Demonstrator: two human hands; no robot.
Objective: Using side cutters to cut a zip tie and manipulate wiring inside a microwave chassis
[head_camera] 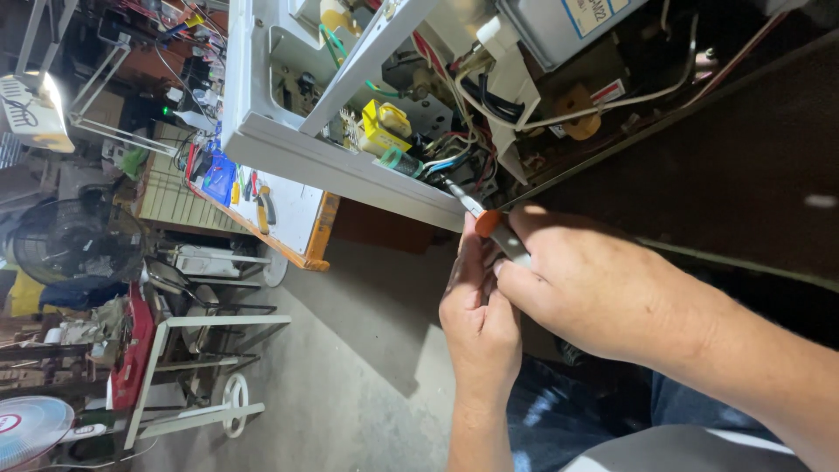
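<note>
Right hand: we see the right hand (603, 293) curled tight around the screwdriver (489, 223), fingers folded over the rear of its handle so most of the handle is hidden; nothing spread.
Left hand: the left hand (479, 315) comes up from below, its fingers pressed against the handle and against the right hand's fingers; closed, steadying the same tool.
Screwdriver position: it sits just below the lower edge of the open appliance chassis (350, 166), between that edge and our two hands.
Screwdriver parts: an orange collar shows where the handle ends, then a pale shank, then a dark tip.
Long axis: it runs on a diagonal, from the hands at lower right up to the upper left.
Pointing: the tip points into the chassis, toward the bundle of wires (454, 157) just inside the edge. We cannot tell whether the tip touches a screw.
Inside the chassis: a yellow component (384, 127) lies left of the tip; a grey metal box (559, 26) sits above and to the right.
Beyond the chassis: a workbench (288, 218) with tools lies to its lower left, and a fan (74, 245) further left.
</note>
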